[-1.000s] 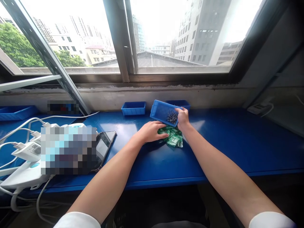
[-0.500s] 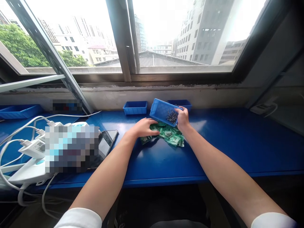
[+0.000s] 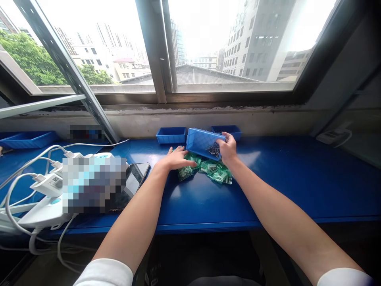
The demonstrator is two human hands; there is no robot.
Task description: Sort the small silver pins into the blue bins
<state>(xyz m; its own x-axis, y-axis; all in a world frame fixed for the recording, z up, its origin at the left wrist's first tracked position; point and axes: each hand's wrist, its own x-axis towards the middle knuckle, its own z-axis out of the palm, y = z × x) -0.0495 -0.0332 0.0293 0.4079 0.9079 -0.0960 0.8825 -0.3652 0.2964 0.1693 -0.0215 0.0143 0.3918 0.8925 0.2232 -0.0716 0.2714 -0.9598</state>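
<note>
Here the right hand (image 3: pixel 228 149) grips a tilted blue bin (image 3: pixel 201 142) by its edge.

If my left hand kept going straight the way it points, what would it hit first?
Your left hand would probably first meet the green packets right ahead; the tilted blue tray comes next, though depth is hard to judge.

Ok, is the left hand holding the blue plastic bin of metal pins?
No, the right hand grips the tilted blue plastic bin, while the open left hand rests against the green printed packets.
</note>
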